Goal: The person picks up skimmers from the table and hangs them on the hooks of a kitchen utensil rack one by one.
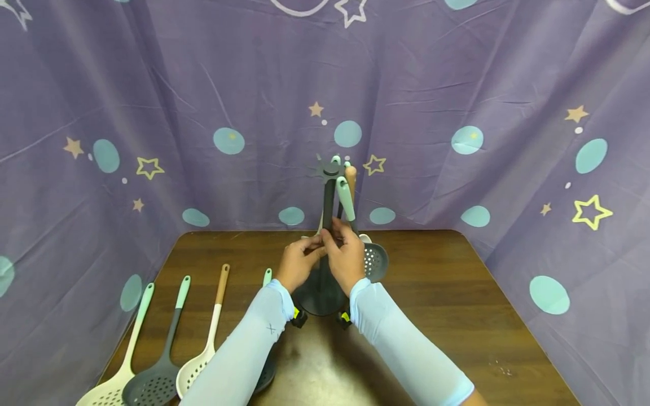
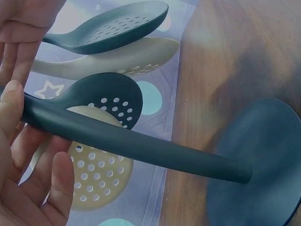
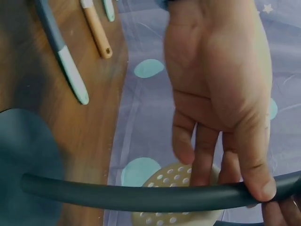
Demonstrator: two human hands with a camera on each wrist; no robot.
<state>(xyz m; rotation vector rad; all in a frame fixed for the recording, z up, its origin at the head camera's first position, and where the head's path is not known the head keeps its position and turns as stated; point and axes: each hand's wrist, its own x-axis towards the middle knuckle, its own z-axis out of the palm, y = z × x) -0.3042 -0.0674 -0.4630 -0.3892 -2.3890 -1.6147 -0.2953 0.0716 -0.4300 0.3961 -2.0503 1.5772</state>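
Note:
A dark grey utensil stand [image 1: 329, 206] stands upright at the middle of the table, with a hooked top [image 1: 329, 170] and a round base [image 1: 321, 301]. My left hand [image 1: 298, 262] holds its pole [image 2: 136, 143] between thumb and fingers. On the same pole, my right hand [image 1: 346, 256] pinches with the thumb in front and fingers behind. Skimmers hang on the far side of the stand: a dark one [image 1: 376, 259], and in the left wrist view a cream one [image 2: 101, 179]. A mint handle [image 1: 346, 200] and a tan handle [image 1: 351, 173] show near the top.
At the table's left lie a cream skimmer [image 1: 114, 386] with a mint handle, a dark skimmer [image 1: 152, 383], and a cream one [image 1: 195, 369] with a tan handle. My left forearm partly hides another dark skimmer [image 1: 266, 375]. A purple patterned curtain [image 1: 284, 73] surrounds the wooden table [image 1: 447, 316].

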